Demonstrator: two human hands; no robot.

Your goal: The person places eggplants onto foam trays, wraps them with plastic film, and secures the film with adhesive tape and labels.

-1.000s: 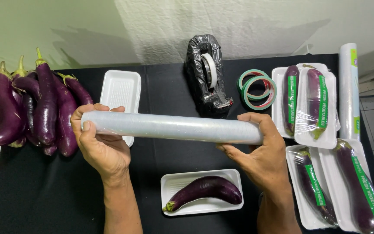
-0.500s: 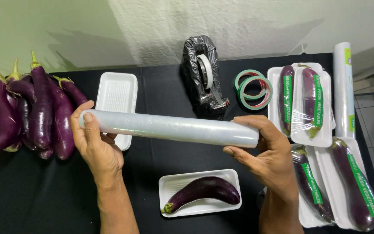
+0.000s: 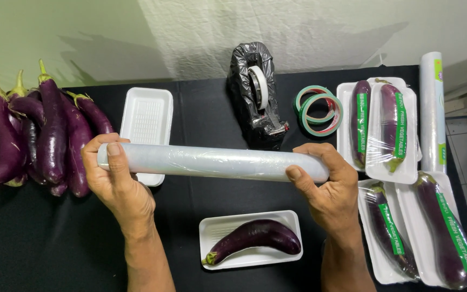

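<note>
Hands hold cling-film roll above tray.

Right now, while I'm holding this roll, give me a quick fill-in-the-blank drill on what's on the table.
1. The left hand and right hand hold the ends of a roll of ____ film.
2. The white tray nearest the person holds one unwrapped ____.
3. The loose eggplants lie piled at the table's ____ edge.
4. The empty white tray lies partly ____ the roll.

Missing words: clear plastic; eggplant; left; behind
</note>
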